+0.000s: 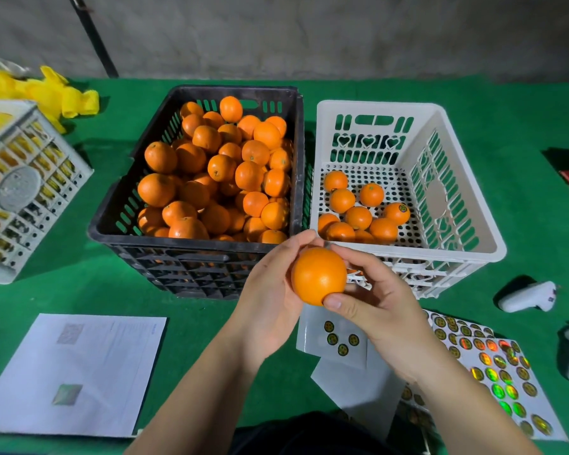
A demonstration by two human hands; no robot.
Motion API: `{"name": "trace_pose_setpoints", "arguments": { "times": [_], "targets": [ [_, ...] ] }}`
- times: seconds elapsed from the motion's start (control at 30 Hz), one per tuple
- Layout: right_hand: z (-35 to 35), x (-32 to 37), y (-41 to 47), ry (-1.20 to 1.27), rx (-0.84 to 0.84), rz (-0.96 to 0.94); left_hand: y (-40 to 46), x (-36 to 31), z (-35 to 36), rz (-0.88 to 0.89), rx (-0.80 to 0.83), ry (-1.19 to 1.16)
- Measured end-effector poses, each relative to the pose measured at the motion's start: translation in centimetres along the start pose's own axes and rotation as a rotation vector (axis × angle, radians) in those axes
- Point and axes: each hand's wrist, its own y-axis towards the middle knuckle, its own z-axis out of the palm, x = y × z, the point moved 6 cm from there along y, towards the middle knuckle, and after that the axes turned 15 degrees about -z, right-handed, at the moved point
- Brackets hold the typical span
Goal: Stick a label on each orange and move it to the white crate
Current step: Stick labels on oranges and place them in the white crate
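Between hands (326,290): smooth round orange (318,274).

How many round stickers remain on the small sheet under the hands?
4 on the small glossy white sheet: one upper left, three clustered below. The right hand may hide more.

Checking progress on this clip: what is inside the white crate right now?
The white crate holds about nine loose oranges on its perforated floor; one shows a round label. Labels on the others are not visible, and the near rim and held orange cover part of the pile.
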Motion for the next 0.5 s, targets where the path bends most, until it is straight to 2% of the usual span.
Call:
{"name": "trace_pose_setpoints", "arguments": {
  "times": [0.17, 0.3, 0.4, 0.5],
  "targets": [
    [-0.1, -0.3, -0.4, 0.114, -0.023, 0.067, 0.6, -0.4, -0.7, -0.083, 0.095, 0.096],
    [0.6, 0.1, -0.6, 0.382, 0.001, 0.137, 0.7, -0.5, -1.4, -0.077, 0.236, 0.241],
    [1.0, 0.4, -0.9, 0.469, -0.007, 0.177, 0.9, 0.1, -2.1, -0.084, 0.263, 0.221],
    [1.1, 0.8, -0.8, 0.446, -0.051, 0.19, 1.1, 1.1, -2.8, -0.084, 0.208, 0.26]
  ]
}}
